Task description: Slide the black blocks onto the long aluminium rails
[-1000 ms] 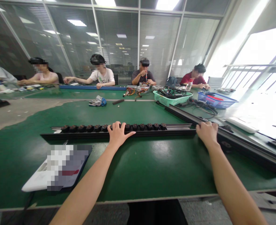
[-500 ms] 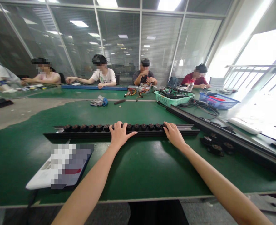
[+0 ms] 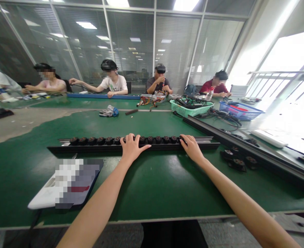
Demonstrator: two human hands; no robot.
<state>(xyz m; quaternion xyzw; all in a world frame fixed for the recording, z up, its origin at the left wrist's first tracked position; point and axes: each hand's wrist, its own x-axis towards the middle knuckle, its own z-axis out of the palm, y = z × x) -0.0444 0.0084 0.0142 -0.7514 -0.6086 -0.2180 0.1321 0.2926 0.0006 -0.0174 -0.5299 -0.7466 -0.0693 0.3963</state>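
Note:
A long black rail (image 3: 85, 149) lies across the green table (image 3: 154, 186) in front of me, with a row of several round black parts (image 3: 97, 140) seated along its top. My left hand (image 3: 131, 148) rests on the rail's middle, fingers spread over the parts and thumb stretched to the right. My right hand (image 3: 192, 148) lies further right, its fingertips on the last black part at the row's right end. Neither hand grips anything that I can see.
Loose black round parts (image 3: 236, 162) lie right of the rail, beside a second long rail (image 3: 245, 148). A white and dark tablet-like object (image 3: 66, 184) lies at the left front. A green basket (image 3: 189, 108) and a blue basket (image 3: 241, 111) stand behind. Several people sit at the far side.
My right hand moved left from the rail's right end to the last black part, uncovering the loose parts on the right. Over the last half second nothing has visibly moved.

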